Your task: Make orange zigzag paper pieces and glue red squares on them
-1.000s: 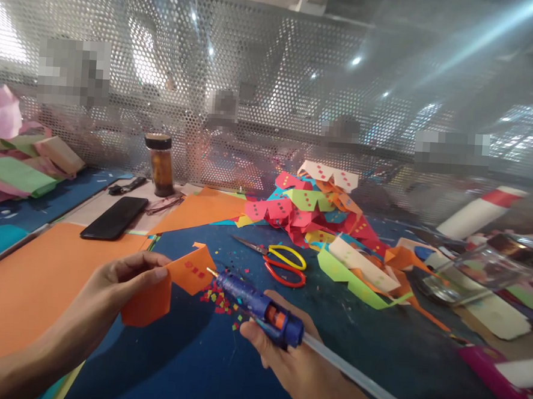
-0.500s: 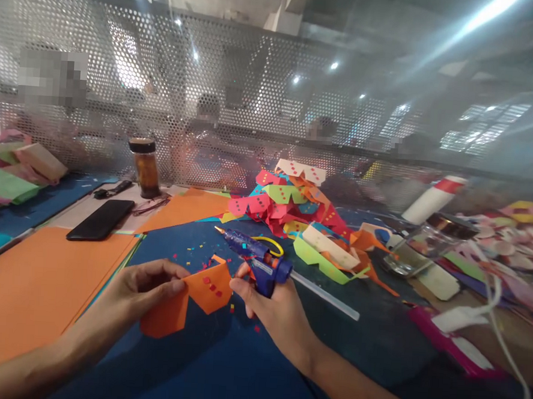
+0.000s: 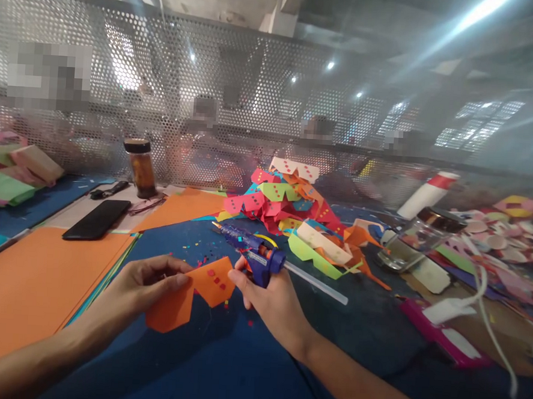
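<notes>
My left hand (image 3: 159,286) pinches an orange paper pair of glasses (image 3: 169,308) near its middle, thumb on top. Red dots run across the right half of the glasses, while the part in the palm is hidden. A blue hot glue gun (image 3: 260,262) rests in my right hand (image 3: 273,302), its nozzle aimed up and to the left. A clear glue stick (image 3: 318,283) sticks out of the gun's back. My right thumb and index finger meet the right edge of the orange paper; whether they grip it firmly I cannot tell.
Behind the gun lies a heap of coloured dotted paper glasses (image 3: 278,194). Orange sheets (image 3: 39,294), a black phone (image 3: 97,219) and a brown jar (image 3: 142,171) are on the left. A glass jar (image 3: 420,239) and pink power strip (image 3: 445,334) stand right. Perforated metal partition (image 3: 250,84) spans the back.
The orange paper glasses have tilted, their right end rising toward my right fingers. An orange strip seen above that end before no longer shows. The whole view has shifted slightly.
</notes>
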`<state>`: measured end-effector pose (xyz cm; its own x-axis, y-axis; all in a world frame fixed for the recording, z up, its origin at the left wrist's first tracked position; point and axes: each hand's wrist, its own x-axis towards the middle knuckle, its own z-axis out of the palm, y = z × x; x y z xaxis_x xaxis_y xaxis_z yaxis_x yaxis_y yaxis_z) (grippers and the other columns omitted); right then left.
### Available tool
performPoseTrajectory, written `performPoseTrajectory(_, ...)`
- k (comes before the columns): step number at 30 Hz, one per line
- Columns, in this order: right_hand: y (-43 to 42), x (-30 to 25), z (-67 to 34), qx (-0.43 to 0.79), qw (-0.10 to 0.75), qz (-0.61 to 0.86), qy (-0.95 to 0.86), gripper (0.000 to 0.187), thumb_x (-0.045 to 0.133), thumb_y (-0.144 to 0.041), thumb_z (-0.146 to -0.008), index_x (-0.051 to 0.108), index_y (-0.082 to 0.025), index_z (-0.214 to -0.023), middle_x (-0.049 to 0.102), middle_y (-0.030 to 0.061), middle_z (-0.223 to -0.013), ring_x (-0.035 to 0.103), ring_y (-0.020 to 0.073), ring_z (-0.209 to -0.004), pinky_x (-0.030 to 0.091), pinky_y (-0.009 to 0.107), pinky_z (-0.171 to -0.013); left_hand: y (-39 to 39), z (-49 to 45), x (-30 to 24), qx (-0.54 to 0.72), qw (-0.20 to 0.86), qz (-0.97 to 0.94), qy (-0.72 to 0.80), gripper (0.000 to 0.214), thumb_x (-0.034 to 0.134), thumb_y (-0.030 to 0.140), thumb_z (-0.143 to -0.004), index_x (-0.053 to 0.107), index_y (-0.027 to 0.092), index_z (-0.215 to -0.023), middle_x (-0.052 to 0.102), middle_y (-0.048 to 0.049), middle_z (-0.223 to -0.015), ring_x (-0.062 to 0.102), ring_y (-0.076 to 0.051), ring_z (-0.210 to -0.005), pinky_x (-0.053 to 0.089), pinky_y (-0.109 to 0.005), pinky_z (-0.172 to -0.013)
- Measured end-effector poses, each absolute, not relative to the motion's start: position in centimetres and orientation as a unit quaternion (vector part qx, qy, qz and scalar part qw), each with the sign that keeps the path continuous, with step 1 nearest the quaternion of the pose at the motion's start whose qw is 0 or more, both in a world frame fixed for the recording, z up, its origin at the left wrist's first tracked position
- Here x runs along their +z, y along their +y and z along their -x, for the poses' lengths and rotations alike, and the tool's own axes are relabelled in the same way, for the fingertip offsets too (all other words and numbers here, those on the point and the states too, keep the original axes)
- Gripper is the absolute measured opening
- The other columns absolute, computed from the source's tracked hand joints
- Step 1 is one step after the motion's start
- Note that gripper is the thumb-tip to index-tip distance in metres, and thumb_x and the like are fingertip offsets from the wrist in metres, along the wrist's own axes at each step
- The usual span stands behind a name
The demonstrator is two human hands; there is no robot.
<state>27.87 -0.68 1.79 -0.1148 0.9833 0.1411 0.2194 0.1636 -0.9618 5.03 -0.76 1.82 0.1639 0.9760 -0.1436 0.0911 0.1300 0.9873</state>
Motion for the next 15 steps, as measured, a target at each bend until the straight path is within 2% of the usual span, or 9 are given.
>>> performPoseTrajectory(9, -0.6, 1.0, -28.4, 0.409, 0.408, 0.539, -0.612, 0.021, 0.065, -0.042, -0.087, 0.060, -0.022, -0.088, 0.051, -0.0079, -0.056, 0.049, 0.0089, -0.045, 0.044, 0.020, -0.046, 0.3, -6.5, 2.8, 0.356, 0.599, -0.505, 0.509, 0.036, 0.086, 0.048, -0.061, 0.072, 0.017, -0.072, 0.066, 0.0012, -0.063, 0.056, -0.011, -0.055, 0.038, -0.020, -0.051)
performPoseTrajectory(15, -1.2, 1.1, -29.3, 0.349, 0.418, 0.562, -0.622, 0.035, 0.061, -0.057, -0.088, 0.065, -0.022, -0.091, 0.057, -0.0041, -0.062, 0.055, 0.0115, -0.047, 0.048, 0.023, -0.047, 1.7, -6.0, 1.8, 0.391, 0.624, -0.456, 0.500, 0.036, 0.083, 0.049, -0.068, 0.069, 0.018, -0.077, 0.068, 0.0019, -0.058, 0.058, -0.011, -0.047, 0.040, -0.018, -0.045)
